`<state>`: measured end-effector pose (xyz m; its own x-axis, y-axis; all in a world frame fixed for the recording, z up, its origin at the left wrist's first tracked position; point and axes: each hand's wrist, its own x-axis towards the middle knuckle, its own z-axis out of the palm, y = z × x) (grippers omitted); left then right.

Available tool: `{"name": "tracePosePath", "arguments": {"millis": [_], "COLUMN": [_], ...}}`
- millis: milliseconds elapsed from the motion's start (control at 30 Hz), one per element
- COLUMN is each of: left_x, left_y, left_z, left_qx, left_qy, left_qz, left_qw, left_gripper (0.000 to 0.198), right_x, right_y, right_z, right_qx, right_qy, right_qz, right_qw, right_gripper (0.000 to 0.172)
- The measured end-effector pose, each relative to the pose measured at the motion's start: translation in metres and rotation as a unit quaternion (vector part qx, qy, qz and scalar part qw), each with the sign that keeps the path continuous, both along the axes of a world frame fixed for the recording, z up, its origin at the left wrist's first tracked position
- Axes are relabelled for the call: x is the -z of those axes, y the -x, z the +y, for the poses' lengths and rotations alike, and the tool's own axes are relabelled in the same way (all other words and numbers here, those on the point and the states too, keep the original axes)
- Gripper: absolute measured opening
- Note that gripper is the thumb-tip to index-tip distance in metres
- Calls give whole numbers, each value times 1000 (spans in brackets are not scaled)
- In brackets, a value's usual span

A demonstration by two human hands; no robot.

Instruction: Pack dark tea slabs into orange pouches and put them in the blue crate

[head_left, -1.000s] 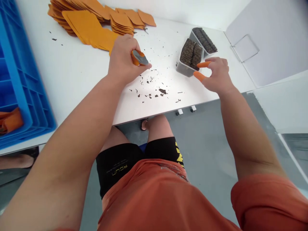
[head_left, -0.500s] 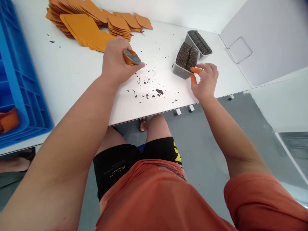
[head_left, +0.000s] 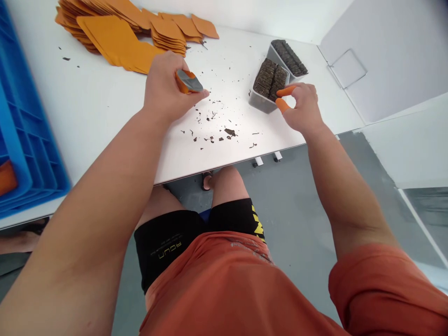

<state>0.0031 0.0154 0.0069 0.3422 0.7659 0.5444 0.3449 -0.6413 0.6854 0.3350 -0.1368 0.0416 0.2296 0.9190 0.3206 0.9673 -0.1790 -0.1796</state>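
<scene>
Above a grey floor (head_left: 297,196), a person is working at one white table (head_left: 105,112) strewn with dark crumbs (head_left: 229,132). The left hand (head_left: 164,91) is gripping one orange pouch (head_left: 188,81). The right hand (head_left: 303,109) is curling at the nearer tray (head_left: 259,100) of two, its grasp unclear. The farther tray (head_left: 272,49) is sitting just behind, one blue crate (head_left: 28,140) is sitting at left, and a heap of pouches (head_left: 115,37) is lying beyond.

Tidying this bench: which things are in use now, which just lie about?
In use: left hand, open orange pouch, right hand, near tray of dark blocks.
Lying about: pouch stack, far tray, blue crate, crumbs.
</scene>
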Motion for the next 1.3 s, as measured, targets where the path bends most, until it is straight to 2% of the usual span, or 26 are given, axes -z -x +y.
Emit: {"name": "tracePosePath", "arguments": {"millis": [200, 367, 500, 633, 733, 833, 967, 1167, 1300], "left_x": [4, 3, 4, 5, 5, 4, 2, 2, 4], "left_y": [0, -2, -3, -4, -4, -4, -5, -5, -4], "left_z": [3, 3, 2, 1, 0, -1, -3, -3, -2], "left_qx": [3, -14, 5, 13, 10, 9, 4, 4, 20], "left_qy": [-16, -5, 1, 18, 36, 46, 54, 62, 52], "left_qz": [-8, 6, 8, 23, 26, 28, 47, 60, 57], "left_qw": [1000, 1000, 1000, 999, 999, 999, 997, 996, 997], "left_gripper": [46, 47, 46, 47, 46, 46, 46, 46, 46], "right_x": [-10, -14, -29, -47, -54, -53, -42, -28, -27], "right_y": [17, 17, 14, 17, 20, 20, 17, 6, 2], "right_z": [-5, -8, -4, 1, 6, 11, 12, 8, 9], "right_qx": [3, -4, 6, 17, 13, 5, 25, -128, -160], "right_qy": [22, 22, 38, 60, 64, 61, 51, 16, 25], "right_qz": [-8, 18, 31, 72, 51, 7, -14, -45, -27], "right_qw": [1000, 1000, 999, 995, 997, 998, 998, 991, 986], "right_gripper": [17, 11, 10, 22, 31, 32, 39, 24, 13]}}
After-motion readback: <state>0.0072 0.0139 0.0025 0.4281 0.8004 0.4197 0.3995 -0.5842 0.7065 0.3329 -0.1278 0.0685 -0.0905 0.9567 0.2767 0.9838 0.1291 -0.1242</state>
